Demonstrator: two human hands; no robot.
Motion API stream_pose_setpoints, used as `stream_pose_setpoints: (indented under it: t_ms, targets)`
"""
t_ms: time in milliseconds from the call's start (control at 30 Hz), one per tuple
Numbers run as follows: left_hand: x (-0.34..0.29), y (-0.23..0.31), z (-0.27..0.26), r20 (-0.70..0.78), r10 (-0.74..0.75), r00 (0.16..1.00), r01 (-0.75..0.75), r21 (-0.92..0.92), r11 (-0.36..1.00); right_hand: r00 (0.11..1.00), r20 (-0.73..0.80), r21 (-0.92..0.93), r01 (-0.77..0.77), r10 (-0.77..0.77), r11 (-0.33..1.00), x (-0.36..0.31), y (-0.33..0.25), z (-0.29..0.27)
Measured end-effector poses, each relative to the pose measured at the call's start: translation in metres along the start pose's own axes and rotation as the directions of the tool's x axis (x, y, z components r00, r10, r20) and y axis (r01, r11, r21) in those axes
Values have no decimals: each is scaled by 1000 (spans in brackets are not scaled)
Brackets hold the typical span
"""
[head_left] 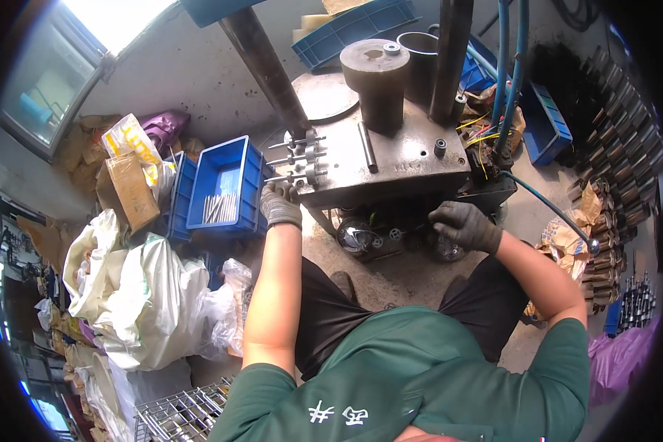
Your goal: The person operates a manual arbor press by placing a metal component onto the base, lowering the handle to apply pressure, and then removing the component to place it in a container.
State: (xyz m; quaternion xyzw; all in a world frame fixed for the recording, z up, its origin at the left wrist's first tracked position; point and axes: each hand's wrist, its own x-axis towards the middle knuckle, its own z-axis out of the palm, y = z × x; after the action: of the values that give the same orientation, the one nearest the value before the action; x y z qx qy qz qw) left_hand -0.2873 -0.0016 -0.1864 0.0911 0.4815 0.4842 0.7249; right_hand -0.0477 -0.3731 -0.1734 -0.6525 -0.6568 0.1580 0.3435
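My left hand [281, 205], in a grey work glove, is at the left front edge of the machine's steel table [412, 158]. Its fingers are curled just below the nearest of several stepped metal shafts [296, 178], which lie with their thin ends over the edge. Whether it touches that shaft is hard to tell. My right hand [467, 227], in a dark grey glove, hovers in front of the table with fingers bent in, and anything inside them is hidden. A loose steel rod [367, 147] lies on the tabletop, and a small metal bushing [440, 147] stands to its right.
A thick steel cylinder [376, 81] rises from the table between two posts [264, 66]. At left, a blue crate [255, 184] contains thin metal rods [220, 208]. White sacks [147, 295] lie nearer. Hoses [501, 74] and wires hang at right, beside stacked metal parts [604, 243].
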Motion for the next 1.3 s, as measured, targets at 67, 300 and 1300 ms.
stream_pose_setpoints:
  t_ms: [67,300,1300]
  targets:
    - [-6,-2,10,110,-111,988,110,19,994,948,289,-240,-64,134,969,9,34,36]
    - [-2,3,6,178,-132,975,134,2,991,748,602,-336,-78,278,939,19,31,54]
    - [-116,-124,72,918,31,396,-866,362,344,856,-502,-558,-428,122,711,95,75,-25]
